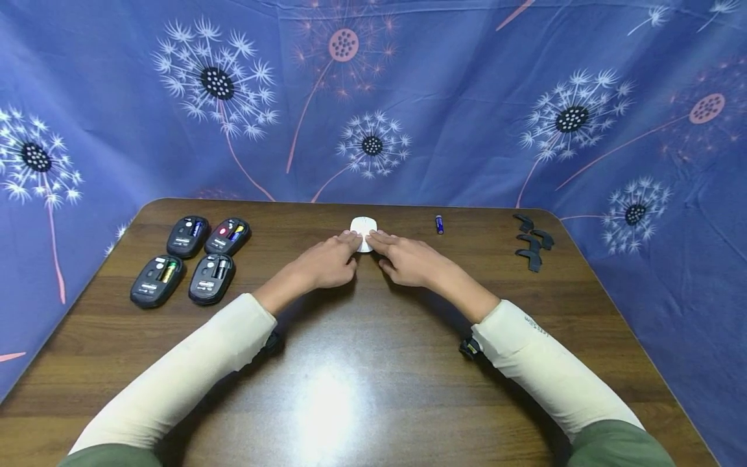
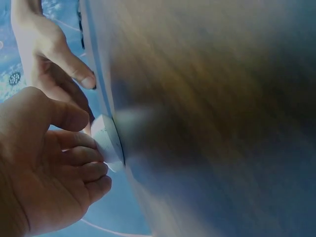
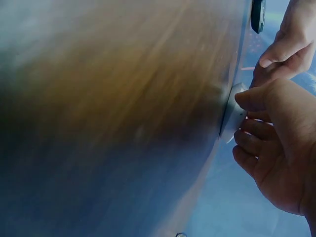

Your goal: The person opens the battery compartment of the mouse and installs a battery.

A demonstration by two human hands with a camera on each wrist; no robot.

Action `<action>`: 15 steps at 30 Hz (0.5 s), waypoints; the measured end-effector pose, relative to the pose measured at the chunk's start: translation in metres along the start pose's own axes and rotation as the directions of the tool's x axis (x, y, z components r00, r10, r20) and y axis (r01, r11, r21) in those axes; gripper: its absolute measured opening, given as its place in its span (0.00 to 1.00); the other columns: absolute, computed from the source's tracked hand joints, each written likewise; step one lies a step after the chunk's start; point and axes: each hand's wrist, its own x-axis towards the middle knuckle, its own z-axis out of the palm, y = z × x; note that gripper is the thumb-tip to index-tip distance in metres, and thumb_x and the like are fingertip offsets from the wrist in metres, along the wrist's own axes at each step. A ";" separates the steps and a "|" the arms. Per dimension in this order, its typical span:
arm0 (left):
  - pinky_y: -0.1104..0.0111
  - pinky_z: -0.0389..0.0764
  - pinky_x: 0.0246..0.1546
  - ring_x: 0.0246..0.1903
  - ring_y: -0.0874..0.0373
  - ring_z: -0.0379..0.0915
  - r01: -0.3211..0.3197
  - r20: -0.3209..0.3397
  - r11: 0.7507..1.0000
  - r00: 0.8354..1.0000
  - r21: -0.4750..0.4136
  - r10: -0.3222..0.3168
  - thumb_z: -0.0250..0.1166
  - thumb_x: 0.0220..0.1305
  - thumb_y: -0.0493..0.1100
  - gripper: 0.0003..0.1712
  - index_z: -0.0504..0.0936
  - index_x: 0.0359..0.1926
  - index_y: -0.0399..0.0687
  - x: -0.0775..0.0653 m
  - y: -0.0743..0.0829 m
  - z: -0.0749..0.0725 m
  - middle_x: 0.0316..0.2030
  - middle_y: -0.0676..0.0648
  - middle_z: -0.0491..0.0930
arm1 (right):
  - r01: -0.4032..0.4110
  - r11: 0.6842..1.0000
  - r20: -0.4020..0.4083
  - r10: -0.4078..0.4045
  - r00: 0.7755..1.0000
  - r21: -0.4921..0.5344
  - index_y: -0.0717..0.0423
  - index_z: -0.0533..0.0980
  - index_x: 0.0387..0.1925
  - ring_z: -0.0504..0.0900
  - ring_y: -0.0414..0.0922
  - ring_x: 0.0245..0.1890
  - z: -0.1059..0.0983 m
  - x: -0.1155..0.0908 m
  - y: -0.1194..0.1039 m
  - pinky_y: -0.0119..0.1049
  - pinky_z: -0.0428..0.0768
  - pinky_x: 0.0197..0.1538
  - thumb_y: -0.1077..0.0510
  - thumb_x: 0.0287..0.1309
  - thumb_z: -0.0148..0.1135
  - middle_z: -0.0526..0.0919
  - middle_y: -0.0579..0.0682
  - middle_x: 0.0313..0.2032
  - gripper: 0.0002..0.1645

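A small white rounded object, shaped like a computer mouse (image 1: pixel 364 227), lies at the far middle of the table. My left hand (image 1: pixel 328 261) comes to it from the left and touches its top with extended fingertips. From the other side, my right hand (image 1: pixel 413 259) rests its fingertips on it too. In the left wrist view, the white object (image 2: pixel 108 143) sits flat on the table beside loosely bent fingers. The right wrist view shows the white object's edge (image 3: pixel 233 116) partly behind the right hand's fingers.
Several black computer mice (image 1: pixel 211 279) lie upside down at the left, their battery bays uncovered with batteries inside. A blue battery (image 1: pixel 439 224) lies right of the hands. Several black curved plastic pieces (image 1: pixel 529 253) are at the far right, near the table (image 1: pixel 408 389) edge. Patterned blue cloth (image 1: pixel 455 97) hangs behind.
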 end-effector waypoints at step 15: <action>0.48 0.57 0.93 0.91 0.40 0.49 -0.021 0.024 0.999 0.999 0.026 0.020 0.51 0.84 0.45 0.40 0.58 0.90 0.38 0.011 0.023 0.006 0.90 0.35 0.54 | 0.084 0.990 0.004 -0.085 0.996 0.111 0.62 0.67 0.84 0.68 0.60 0.86 -0.006 -0.020 0.030 0.60 0.69 0.88 0.65 0.79 0.60 0.66 0.62 0.85 0.37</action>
